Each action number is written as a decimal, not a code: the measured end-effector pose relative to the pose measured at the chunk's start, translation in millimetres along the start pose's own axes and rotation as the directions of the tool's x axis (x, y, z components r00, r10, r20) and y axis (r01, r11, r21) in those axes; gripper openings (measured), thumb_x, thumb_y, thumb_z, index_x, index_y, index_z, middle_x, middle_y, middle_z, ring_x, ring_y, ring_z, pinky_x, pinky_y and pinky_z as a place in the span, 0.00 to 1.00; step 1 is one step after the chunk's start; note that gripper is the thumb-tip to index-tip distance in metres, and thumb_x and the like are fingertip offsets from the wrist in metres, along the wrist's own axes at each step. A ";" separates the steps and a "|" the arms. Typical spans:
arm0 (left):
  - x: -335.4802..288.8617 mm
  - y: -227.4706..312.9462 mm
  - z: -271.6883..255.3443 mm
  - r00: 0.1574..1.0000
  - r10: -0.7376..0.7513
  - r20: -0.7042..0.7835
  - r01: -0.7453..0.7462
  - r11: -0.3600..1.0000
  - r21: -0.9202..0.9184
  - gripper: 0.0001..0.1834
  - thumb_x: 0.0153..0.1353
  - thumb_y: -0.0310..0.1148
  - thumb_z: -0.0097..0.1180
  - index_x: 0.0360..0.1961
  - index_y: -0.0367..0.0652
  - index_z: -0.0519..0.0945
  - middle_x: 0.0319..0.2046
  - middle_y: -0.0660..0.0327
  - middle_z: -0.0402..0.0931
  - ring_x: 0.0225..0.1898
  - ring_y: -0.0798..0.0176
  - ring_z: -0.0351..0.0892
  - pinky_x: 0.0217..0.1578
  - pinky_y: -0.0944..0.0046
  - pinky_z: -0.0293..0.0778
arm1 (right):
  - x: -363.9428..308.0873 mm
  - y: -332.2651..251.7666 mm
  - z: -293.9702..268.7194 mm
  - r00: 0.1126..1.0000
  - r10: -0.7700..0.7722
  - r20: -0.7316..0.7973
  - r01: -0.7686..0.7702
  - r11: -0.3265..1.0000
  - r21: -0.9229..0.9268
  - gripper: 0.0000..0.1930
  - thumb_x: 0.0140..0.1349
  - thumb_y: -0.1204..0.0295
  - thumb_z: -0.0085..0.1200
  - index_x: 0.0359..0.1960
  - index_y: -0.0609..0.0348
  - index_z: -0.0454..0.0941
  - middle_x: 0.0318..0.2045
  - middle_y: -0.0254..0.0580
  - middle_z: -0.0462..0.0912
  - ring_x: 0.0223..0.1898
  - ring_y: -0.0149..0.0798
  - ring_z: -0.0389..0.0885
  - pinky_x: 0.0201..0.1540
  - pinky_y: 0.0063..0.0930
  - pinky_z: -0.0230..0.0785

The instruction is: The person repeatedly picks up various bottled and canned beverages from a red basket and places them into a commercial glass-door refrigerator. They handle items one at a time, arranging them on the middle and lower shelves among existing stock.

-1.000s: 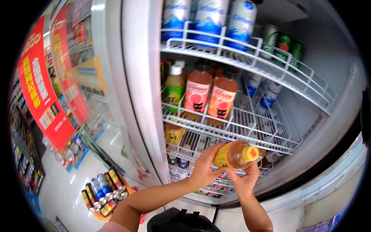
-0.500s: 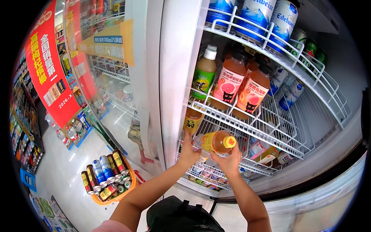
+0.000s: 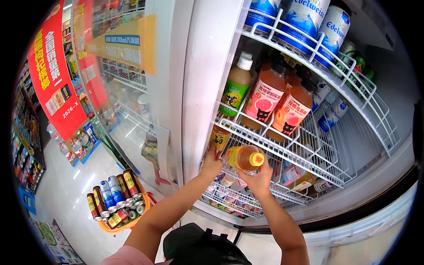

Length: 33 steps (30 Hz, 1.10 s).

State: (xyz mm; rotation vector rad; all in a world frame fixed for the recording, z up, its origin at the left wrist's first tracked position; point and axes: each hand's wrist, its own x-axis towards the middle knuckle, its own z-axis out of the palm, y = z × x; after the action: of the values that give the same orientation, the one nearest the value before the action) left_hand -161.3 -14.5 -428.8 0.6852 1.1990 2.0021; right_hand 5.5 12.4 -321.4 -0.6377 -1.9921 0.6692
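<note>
My right hand [image 3: 259, 177] grips a drink bottle [image 3: 242, 157] with a yellow cap, a yellow label and amber liquid, tilted with its cap toward me. Just left of it, my left hand [image 3: 213, 162] has its fingers closed around the lower part of another yellow-labelled bottle [image 3: 219, 138], at the left end of a wire rack in the cooler. Part of that bottle is hidden by the fingers and the rack above. Over both hands, a green-labelled bottle [image 3: 235, 86], a pink-labelled bottle [image 3: 264, 95] and an orange-labelled bottle [image 3: 292, 108] stand on a white wire shelf [image 3: 282, 148].
Blue-and-white cans [image 3: 304, 20] fill the top shelf, with green cans [image 3: 355, 66] behind. The cooler's glass door [image 3: 128, 88] stands open on the left. On the floor, an orange basket [image 3: 145, 207] holds several cans. Lower racks carry more drinks [image 3: 300, 176].
My left hand has come away from the bottle in my right hand and closed on the shelf bottle. The held bottle has shifted slightly left. The view has moved a little.
</note>
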 end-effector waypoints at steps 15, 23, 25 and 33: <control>-61.3 28.4 33.6 0.921 0.381 0.077 -0.383 0.856 0.347 0.49 0.44 0.11 0.39 0.69 0.30 0.33 0.70 0.38 0.31 0.72 0.42 0.25 0.69 0.55 0.28 | 29.8 28.1 66.0 0.995 -0.084 0.059 0.077 0.991 0.109 0.35 0.41 0.67 0.72 0.51 0.63 0.68 0.39 0.48 0.83 0.42 0.44 0.84 0.44 0.33 0.77; -50.4 11.1 23.9 0.945 0.316 0.085 -0.325 0.876 0.357 0.53 0.45 0.06 0.38 0.70 0.40 0.28 0.72 0.50 0.30 0.73 0.58 0.34 0.69 0.62 0.37 | 36.9 32.0 84.7 0.997 0.054 0.051 -0.057 0.997 0.055 0.39 0.40 0.68 0.74 0.52 0.65 0.63 0.41 0.51 0.82 0.43 0.44 0.84 0.44 0.32 0.77; -40.2 8.8 17.6 0.950 0.294 0.105 -0.312 0.909 0.278 0.54 0.45 0.06 0.38 0.71 0.42 0.30 0.72 0.52 0.30 0.73 0.59 0.35 0.69 0.62 0.38 | 42.6 40.2 90.6 0.998 0.042 0.039 -0.044 0.998 0.048 0.39 0.39 0.68 0.74 0.52 0.66 0.64 0.41 0.51 0.82 0.43 0.44 0.84 0.44 0.33 0.77; -49.3 19.5 13.9 0.983 0.150 0.101 -0.172 0.949 0.264 0.52 0.46 0.10 0.43 0.71 0.39 0.32 0.72 0.47 0.34 0.73 0.54 0.38 0.65 0.65 0.45 | 56.2 50.1 106.9 0.995 0.058 0.076 -0.042 0.979 -0.198 0.34 0.35 0.63 0.72 0.46 0.62 0.72 0.33 0.47 0.83 0.34 0.47 0.84 0.39 0.37 0.76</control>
State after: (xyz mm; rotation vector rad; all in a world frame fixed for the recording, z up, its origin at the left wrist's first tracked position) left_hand -126.3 -52.1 -409.6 1.0201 1.4245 1.9371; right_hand -105.0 64.1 -368.6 -0.7922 -2.1409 0.5399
